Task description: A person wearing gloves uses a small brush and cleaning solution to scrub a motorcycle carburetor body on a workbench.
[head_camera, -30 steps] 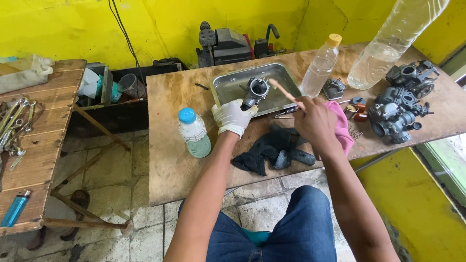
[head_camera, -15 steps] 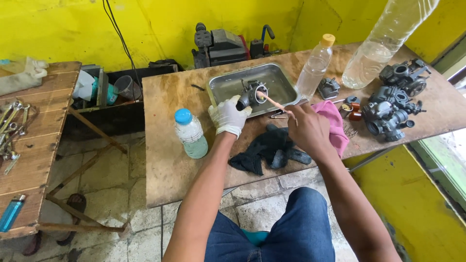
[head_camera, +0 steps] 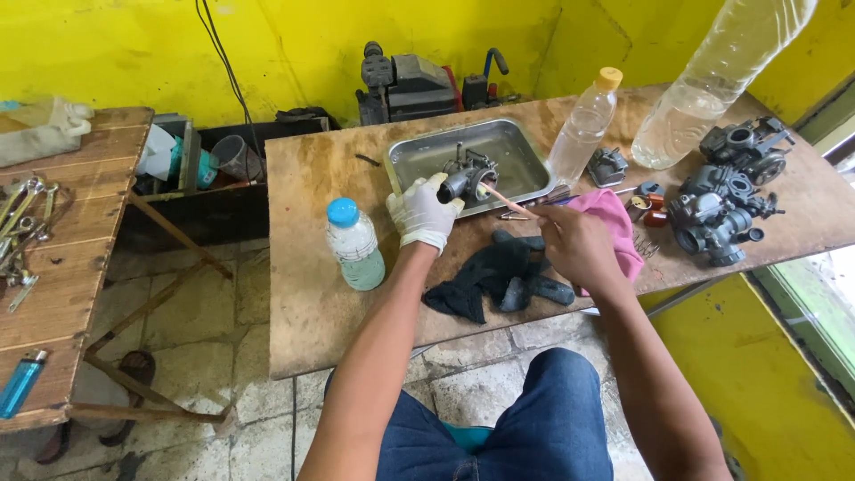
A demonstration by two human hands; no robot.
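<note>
My left hand [head_camera: 422, 212], in a white glove, grips a grey metal carburetor [head_camera: 466, 177] and holds it over the front edge of a steel tray [head_camera: 525, 151]. My bare right hand [head_camera: 570, 244] pinches a thin wooden stick [head_camera: 509, 200] whose tip reaches the carburetor's opening. A pink cloth [head_camera: 613, 223] lies just behind my right hand. A black glove [head_camera: 499, 276] lies on the wooden table [head_camera: 312, 267] below both hands.
A blue-capped bottle [head_camera: 354, 244] stands left of my left hand. Two clear plastic bottles [head_camera: 583, 126] [head_camera: 712, 80] stand past the tray. Several dark carburetors [head_camera: 726, 191] sit at the right. A second table [head_camera: 53, 267] on the left holds wrenches and a blue lighter [head_camera: 20, 383].
The carburetor has dropped from above the tray's middle to its front edge. My right hand has drawn back a little and the stick now points into the carburetor.
</note>
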